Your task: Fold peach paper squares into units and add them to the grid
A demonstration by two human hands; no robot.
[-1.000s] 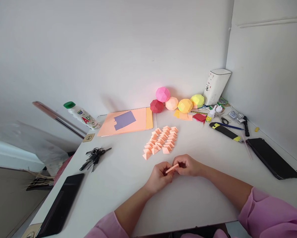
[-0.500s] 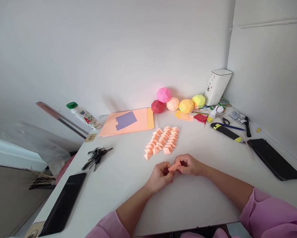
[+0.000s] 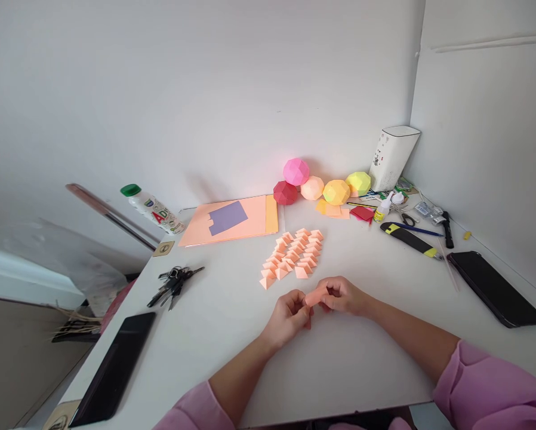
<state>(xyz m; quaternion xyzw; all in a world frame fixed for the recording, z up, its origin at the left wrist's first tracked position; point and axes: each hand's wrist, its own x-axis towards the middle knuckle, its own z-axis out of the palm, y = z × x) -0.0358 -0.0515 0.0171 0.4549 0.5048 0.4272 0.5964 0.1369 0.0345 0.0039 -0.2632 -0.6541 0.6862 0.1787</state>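
Note:
Between my two hands is a small peach piece of paper (image 3: 315,295), partly covered by the fingers. My left hand (image 3: 286,319) pinches its left end, and my right hand (image 3: 345,296) grips the right end. Both are held over the white table, close to its front middle. Just beyond them stand several folded peach paper pieces (image 3: 290,257) in slanting rows, each with raised, pointed faces. How the held paper is folded underneath is hidden by the fingers.
Paper balls (image 3: 296,172) sit at the wall, beside a white box-like device (image 3: 393,156). Peach sheets (image 3: 196,222) lie back left, keys (image 3: 175,283) and a black phone (image 3: 116,367) at left. A box cutter (image 3: 409,239), glue bottle (image 3: 382,207) and black case (image 3: 492,286) are at right.
The held paper has turned from a thin edge-on strip to showing a wider face, tilted up between the fingers. Both hands stay in nearly the same place. The view has shifted slightly.

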